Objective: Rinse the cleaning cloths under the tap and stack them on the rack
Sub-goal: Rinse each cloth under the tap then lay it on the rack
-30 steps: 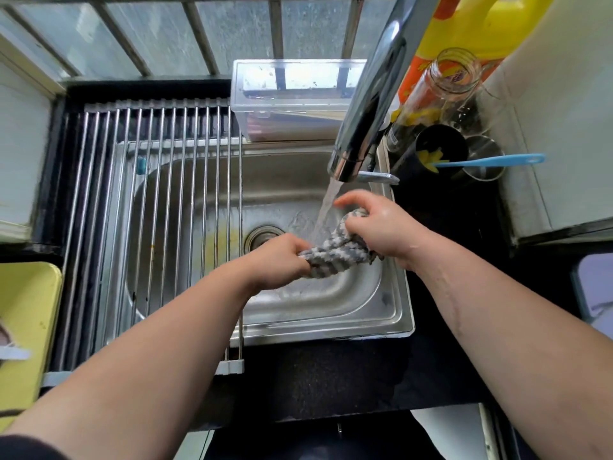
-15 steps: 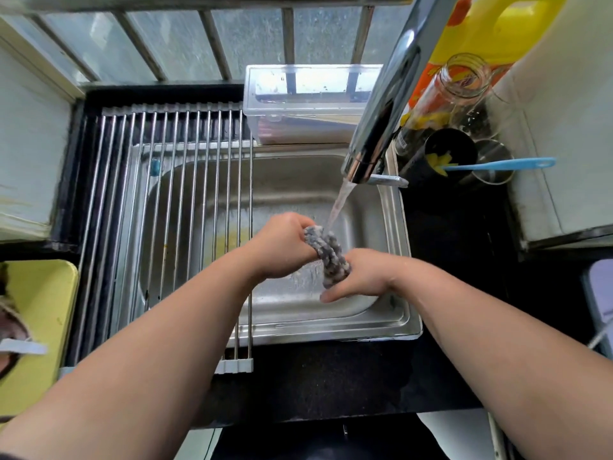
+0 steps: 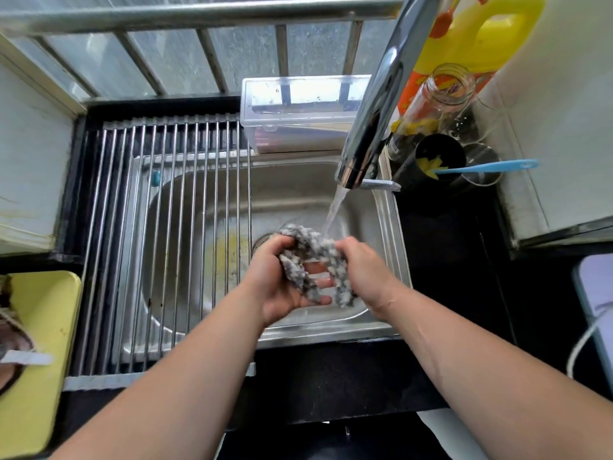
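Kitchen sink set in a dark table, window bars behind, tap running. Grey-white cloth is bunched between both hands over the basin, near the drain, with its top bend right at the foot of the water stream. Left hand cradles one end, thumb clamped over it, fingers underneath. Right hand curls tight round the other end. Roll-up rack covers the sink's left half, no cloth on it that I can see. Step looks like rinsing and rubbing, stacking not yet done. Risks: the stream lands on the cloth's edge beside the hands, so spray could clear the near rim onto the table. Wet ends hang loose, so a slack grip would drop the cloth onto the drain. Carried unwrung to the rack, it would likely drip outside the basin.
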